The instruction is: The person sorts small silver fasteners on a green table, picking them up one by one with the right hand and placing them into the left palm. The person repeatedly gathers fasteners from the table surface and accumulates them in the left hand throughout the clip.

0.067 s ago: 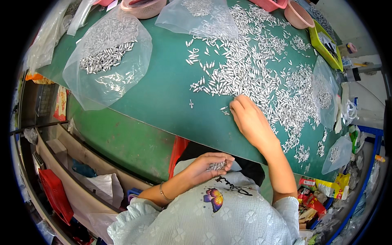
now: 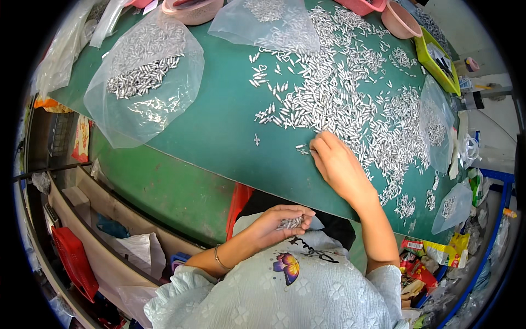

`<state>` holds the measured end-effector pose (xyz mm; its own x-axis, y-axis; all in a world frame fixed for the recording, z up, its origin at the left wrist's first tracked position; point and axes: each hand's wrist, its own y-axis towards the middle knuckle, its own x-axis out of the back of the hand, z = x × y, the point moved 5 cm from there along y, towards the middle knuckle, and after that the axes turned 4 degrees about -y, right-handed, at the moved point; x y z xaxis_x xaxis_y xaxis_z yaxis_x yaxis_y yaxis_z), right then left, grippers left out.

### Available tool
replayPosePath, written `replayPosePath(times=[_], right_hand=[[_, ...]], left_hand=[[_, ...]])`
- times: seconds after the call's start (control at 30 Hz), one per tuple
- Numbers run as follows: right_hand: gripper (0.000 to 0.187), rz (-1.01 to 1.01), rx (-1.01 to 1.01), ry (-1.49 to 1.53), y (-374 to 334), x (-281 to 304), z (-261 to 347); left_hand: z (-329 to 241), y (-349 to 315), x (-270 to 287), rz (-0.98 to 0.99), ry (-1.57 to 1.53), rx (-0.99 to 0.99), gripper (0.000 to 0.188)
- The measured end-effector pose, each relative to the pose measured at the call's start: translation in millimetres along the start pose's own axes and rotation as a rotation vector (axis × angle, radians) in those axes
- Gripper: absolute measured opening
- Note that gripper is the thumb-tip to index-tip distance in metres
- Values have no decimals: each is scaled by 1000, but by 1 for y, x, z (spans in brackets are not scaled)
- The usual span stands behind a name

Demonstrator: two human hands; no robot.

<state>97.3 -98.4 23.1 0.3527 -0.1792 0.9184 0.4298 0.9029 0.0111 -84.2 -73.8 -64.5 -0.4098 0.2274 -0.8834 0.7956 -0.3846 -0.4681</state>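
Observation:
My left hand (image 2: 278, 223), palm up near my body below the table edge, is cupped around a handful of small silver metal pieces (image 2: 290, 222). At the near edge of a large spread of silver metal pieces (image 2: 337, 98), my right hand (image 2: 339, 167) rests low with its fingertips curled together; whatever they pinch is hidden. A few loose pieces (image 2: 301, 148) lie just left of those fingertips. Farther left, a single cross-shaped silver piece (image 2: 256, 140) lies alone on the green tabletop (image 2: 219, 126).
A clear plastic bag (image 2: 148, 109) holding silver pieces lies on the left, another bag (image 2: 235, 27) at the back. Along the far edge stand pink bowls (image 2: 401, 21) and a yellow-green tray (image 2: 438, 63). Small bags (image 2: 453, 205) lie at the right edge; drawers (image 2: 109, 219) stand lower left.
My right hand has shifted very slightly right and toward me. My left hand stays where it was.

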Motion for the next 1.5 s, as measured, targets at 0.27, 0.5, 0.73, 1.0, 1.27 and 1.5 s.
replayPosePath(times=[0.27,0.5,0.73,1.0,1.27,1.5], right_hand=[[16,-109,52,38,-4,5,-3],[12,-15,21,116,-3,7,-4],[15,130,173,347,-47,10,39],[14,-216,-16,-143,-14,-4,3],[18,93,225,-12,-42,-10,37],[19,-36,290,175,-63,6,38]], left_hand=[[2,5,-3,-2,-18,8,31],[6,9,7,0,-72,19,35],[5,12,15,28,-271,86,33],[1,7,3,-66,31,80,30],[0,7,-3,-37,-114,66,35],[5,19,21,86,-308,123,34]])
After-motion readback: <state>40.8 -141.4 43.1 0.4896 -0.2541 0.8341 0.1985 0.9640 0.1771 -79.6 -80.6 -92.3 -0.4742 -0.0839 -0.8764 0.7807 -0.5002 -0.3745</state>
